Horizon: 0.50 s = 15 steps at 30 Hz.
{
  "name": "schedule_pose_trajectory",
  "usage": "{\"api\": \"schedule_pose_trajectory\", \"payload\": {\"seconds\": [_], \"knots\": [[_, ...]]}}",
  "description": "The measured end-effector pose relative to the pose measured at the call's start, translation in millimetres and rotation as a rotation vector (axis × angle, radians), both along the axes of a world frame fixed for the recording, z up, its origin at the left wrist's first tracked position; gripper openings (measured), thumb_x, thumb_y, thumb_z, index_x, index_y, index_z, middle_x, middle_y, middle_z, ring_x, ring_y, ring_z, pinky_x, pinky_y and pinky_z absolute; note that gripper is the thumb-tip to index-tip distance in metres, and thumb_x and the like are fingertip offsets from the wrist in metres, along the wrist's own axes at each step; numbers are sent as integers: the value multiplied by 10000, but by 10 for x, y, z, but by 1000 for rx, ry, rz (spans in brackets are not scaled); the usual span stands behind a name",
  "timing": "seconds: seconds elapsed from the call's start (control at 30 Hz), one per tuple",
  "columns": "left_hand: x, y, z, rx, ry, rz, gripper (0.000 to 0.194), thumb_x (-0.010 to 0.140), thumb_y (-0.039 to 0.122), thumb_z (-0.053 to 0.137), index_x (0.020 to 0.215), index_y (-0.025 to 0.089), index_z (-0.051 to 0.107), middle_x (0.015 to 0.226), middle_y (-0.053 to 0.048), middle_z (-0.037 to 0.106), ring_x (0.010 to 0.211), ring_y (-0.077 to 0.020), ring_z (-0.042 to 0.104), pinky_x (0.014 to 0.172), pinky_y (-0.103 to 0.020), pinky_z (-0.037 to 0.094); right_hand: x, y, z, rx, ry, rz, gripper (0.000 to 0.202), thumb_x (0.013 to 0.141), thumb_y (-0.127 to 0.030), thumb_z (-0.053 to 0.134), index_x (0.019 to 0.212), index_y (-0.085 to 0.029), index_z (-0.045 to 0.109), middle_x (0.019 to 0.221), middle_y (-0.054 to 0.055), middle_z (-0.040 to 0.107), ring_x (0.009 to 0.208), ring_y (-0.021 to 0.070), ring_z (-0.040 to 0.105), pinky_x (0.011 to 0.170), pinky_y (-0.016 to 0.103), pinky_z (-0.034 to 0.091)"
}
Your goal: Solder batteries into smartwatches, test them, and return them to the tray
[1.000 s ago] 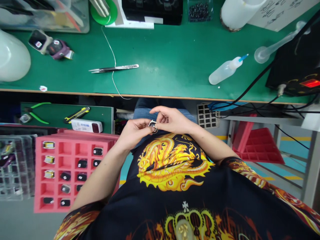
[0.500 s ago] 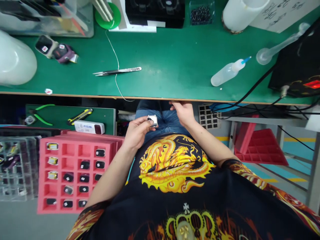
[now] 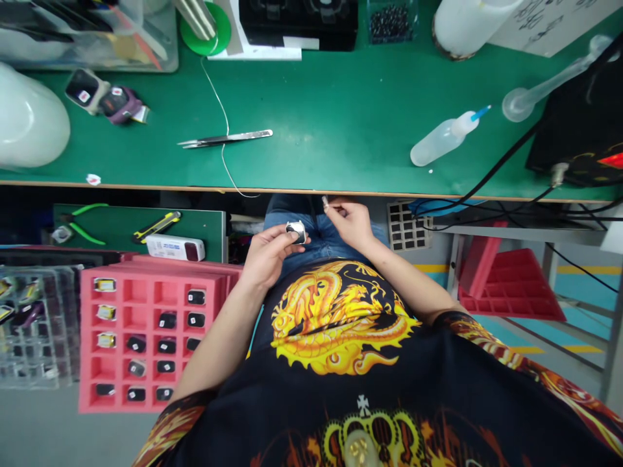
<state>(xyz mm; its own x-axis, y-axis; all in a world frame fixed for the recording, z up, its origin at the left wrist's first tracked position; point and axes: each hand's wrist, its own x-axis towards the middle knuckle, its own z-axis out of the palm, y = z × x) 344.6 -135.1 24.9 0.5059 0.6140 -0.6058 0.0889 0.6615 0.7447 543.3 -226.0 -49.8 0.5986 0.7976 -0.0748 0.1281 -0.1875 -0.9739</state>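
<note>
Below the bench edge, over my lap, my left hand [image 3: 270, 254] is closed around a small watch case [image 3: 296, 231], white-rimmed with a dark part showing. The thumb lies across its near side. To the right, my right hand [image 3: 351, 224] pinches a tiny pale piece [image 3: 325, 202] between thumb and finger, too small to name. That piece is apart from the watch case, just under the bench edge. On the bench above lie metal tweezers [image 3: 226, 139], across a thin white wire [image 3: 222, 107].
The green bench [image 3: 331, 130] carries two smartwatches [image 3: 119, 104], a dropper bottle [image 3: 445, 139], a solder spool [image 3: 205, 32] and a box of screws [image 3: 390, 24]. A pink foam tray [image 3: 104, 370] with watch parts stands at lower left. Black cables [image 3: 503, 162] cross the right side.
My right hand has come back from the bench edge, slightly left and down, and the pale piece now shows at its fingertips. My left hand keeps the watch case nearly in place.
</note>
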Motion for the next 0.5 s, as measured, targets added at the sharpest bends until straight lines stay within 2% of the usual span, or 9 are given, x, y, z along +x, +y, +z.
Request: {"api": "schedule_pose_trajectory", "payload": {"seconds": [0.07,0.17,0.27,0.4,0.5], "knots": [[-8,6,-38,-3,15,-25,307,727,311,956,935,129,822,986,-117,832,852,-247,828,682,-274,640,-40,-63,-21,-10,-112,90,208,979,-378,698,974,-210,820,964,43,831,763,160,676,744,301,526],[-9,11,-129,-6,43,-45,335,739,324,947,970,121,814,1011,-137,840,765,-232,820,609,-259,630,-88,-60,-23,7,-171,191,182,1006,-322,666,980,-215,811,1054,49,836,794,158,676,757,297,530],[19,1,-249,-13,63,-53,381,718,334,962,982,108,805,979,-130,834,666,-197,789,545,-240,607,-129,20,-27,5,-83,206,194,1003,-338,663,983,-203,800,965,34,820,742,145,660,720,276,521],[80,-33,-415,-23,54,-46,441,682,342,986,1011,130,783,900,-68,806,683,-208,804,579,-249,631,-194,117,-66,6,87,205,220,983,-371,661,951,-188,778,850,12,775,675,129,647,661,250,498],[107,-43,-502,-31,40,-44,473,666,347,995,1025,143,765,877,-36,781,702,-216,814,592,-254,637,-223,139,-97,-4,86,213,218,971,-361,654,911,-180,760,803,4,740,636,114,596,637,243,466]]}}
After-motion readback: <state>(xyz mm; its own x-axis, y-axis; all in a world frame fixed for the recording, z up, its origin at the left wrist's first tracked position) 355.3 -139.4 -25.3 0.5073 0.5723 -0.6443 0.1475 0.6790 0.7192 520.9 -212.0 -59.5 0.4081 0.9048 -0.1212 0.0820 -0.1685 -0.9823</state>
